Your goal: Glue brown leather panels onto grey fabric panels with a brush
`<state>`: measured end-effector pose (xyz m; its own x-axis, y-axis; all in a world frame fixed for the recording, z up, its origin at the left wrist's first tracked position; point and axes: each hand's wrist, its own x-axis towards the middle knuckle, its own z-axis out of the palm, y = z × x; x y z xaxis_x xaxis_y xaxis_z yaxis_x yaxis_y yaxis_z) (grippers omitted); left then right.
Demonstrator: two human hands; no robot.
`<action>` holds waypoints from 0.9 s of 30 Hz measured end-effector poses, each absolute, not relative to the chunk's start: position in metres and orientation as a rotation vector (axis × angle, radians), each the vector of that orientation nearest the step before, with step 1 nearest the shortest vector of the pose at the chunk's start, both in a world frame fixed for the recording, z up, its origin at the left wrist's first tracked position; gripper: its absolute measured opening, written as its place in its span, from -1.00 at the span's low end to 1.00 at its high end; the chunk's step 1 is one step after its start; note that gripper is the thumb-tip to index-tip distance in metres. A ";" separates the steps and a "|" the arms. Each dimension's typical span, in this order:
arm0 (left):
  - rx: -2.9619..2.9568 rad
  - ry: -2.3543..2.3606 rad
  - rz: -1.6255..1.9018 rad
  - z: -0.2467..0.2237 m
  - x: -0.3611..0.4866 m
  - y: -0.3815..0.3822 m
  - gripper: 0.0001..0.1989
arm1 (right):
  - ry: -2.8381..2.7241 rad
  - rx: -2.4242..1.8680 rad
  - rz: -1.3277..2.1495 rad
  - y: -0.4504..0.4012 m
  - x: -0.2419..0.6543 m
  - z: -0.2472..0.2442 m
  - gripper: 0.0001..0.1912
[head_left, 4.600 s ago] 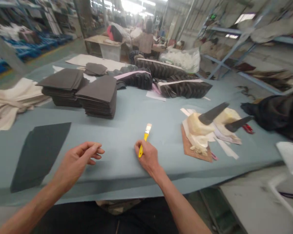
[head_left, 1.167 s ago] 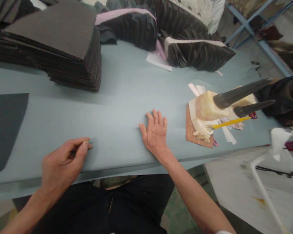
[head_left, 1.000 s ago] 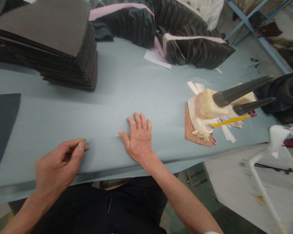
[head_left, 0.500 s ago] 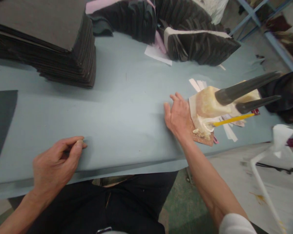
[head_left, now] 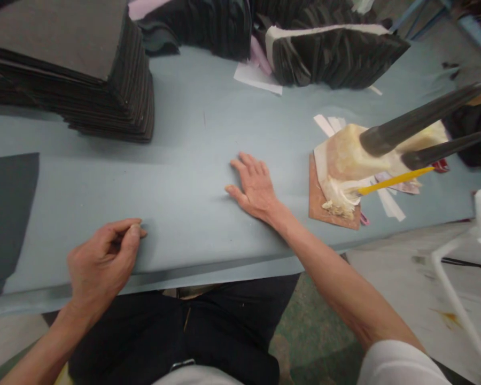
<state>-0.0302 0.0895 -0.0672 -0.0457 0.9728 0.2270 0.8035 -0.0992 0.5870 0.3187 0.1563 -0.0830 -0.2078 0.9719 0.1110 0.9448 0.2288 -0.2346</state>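
My left hand (head_left: 106,256) hovers by the front edge of the blue-grey table (head_left: 176,187), its thumb and index finger pinched together; whatever may be between the fingertips is too small to make out. Palm down on the table's middle, my right hand (head_left: 254,187) has its fingers spread and holds nothing. To its right a pale yellow glue container (head_left: 347,152) stands on a brown board (head_left: 317,200), with a yellow-handled brush (head_left: 396,181) and two dark handles (head_left: 425,120) sticking out. A dark flat sheet (head_left: 8,214) lies at the far left.
A tall stack of dark sheets (head_left: 132,101) stands at the back left. Bundles of dark pieces (head_left: 340,59) line the back edge, with a white paper (head_left: 257,78) before them. Pale strips (head_left: 389,205) lie around the container. A white metal frame (head_left: 452,289) stands at the lower right.
My right hand has moved left across the table, away from the glue container. My left hand keeps its pinch. The view has shifted slightly.
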 end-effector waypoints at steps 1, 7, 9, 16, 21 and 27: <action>1.952 1.900 0.875 -0.067 -0.030 0.089 -0.57 | -2.303 -1.746 0.196 0.151 0.306 -0.082 -0.14; 1.930 1.896 0.877 -0.066 -0.027 0.089 -0.58 | -2.372 -1.475 0.350 0.096 0.235 -0.074 -0.03; 1.922 1.880 0.874 -0.067 -0.026 0.090 -0.58 | -2.355 -1.438 0.386 0.076 0.216 -0.072 -0.01; 1.907 1.828 0.887 -0.067 -0.026 0.089 -0.60 | -2.340 -1.219 0.358 0.015 0.169 -0.060 -0.04; 1.890 1.770 0.915 -0.068 -0.026 0.087 -0.68 | -2.208 -1.506 0.058 0.050 0.261 -0.061 -0.22; 1.838 1.733 0.982 -0.068 -0.024 0.087 -0.69 | -1.968 -2.118 0.060 0.103 0.327 -0.087 -0.19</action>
